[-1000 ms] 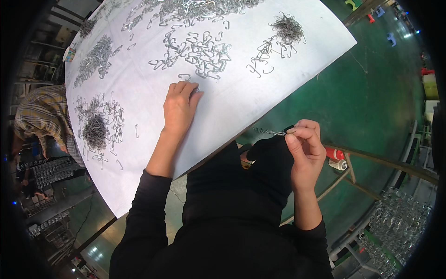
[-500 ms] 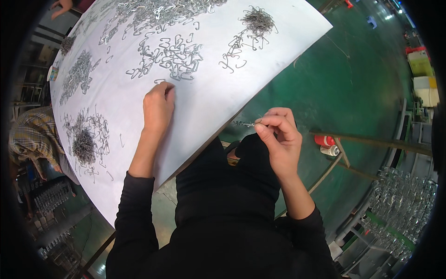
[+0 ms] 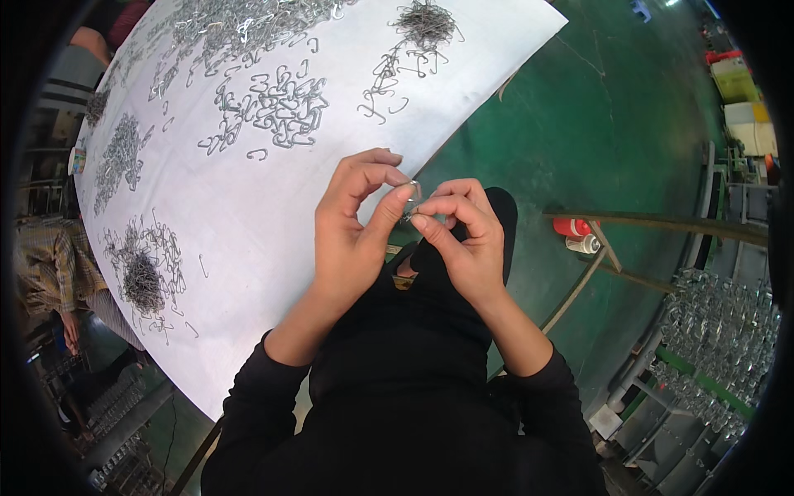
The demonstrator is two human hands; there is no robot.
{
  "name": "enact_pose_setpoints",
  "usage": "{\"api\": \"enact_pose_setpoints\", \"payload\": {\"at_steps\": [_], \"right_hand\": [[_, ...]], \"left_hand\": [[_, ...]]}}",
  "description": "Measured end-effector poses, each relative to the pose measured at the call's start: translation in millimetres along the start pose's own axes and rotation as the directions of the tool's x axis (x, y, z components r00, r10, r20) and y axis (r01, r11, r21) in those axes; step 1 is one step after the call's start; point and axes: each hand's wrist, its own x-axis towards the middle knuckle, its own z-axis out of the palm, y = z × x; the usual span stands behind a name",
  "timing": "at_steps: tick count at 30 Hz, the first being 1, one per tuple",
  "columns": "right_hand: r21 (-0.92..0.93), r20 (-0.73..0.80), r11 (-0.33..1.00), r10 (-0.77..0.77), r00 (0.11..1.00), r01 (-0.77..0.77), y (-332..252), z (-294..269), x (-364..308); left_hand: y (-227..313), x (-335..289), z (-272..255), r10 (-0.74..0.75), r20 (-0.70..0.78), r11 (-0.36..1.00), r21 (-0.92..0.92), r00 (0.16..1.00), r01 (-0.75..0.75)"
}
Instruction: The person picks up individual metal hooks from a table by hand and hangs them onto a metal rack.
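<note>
Here, our left hand (image 3: 360,215) pinches a bent wire hook (image 3: 418,190) between thumb and forefinger, with hardly any gap, while our right hand (image 3: 471,240) has thumb and fingertips pressed together on a small metal piece (image 3: 408,217) too tiny for us to make out fully. We hold both just beside each other by the edge of the white table (image 3: 248,215), though we cannot tell whether they touch; loose hooks (image 3: 285,107) lie clustered beyond our left hand.
</note>
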Motion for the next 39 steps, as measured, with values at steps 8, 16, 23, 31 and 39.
{"api": "enact_pose_setpoints", "payload": {"at_steps": [8, 16, 23, 31, 39], "right_hand": [[0.003, 0.143, 0.998, 0.066, 0.988, -0.067, 9.4, -3.5, 6.9], [-0.369, 0.268, 0.927, 0.043, 0.962, 0.061, 35.4, 7.5, 114.3], [-0.704, 0.33, 0.674, 0.033, 0.943, 0.223, 58.2, 49.8, 180.0], [-0.696, 0.41, 0.644, -0.003, 0.912, 0.316, 52.1, 54.1, 181.1], [-0.134, 0.371, 0.916, 0.401, 0.838, -0.379, 52.9, 19.7, 183.1]], "left_hand": [[-12.5, -9.5, -2.2, 0.127, 0.016, 0.991, 0.038, 0.992, -0.127], [-20.5, -13.9, -9.9, 0.107, 0.052, 0.993, 0.035, 0.993, -0.109], [-21.8, -11.5, -16.6, 0.12, 0.038, 0.991, 0.058, 0.992, -0.122], [-23.2, -11.5, -21.0, 0.125, 0.005, 0.991, 0.053, 0.992, -0.125], [-18.3, -9.8, -17.5, 0.115, -0.022, 0.992, 0.044, 0.993, -0.114]]}}
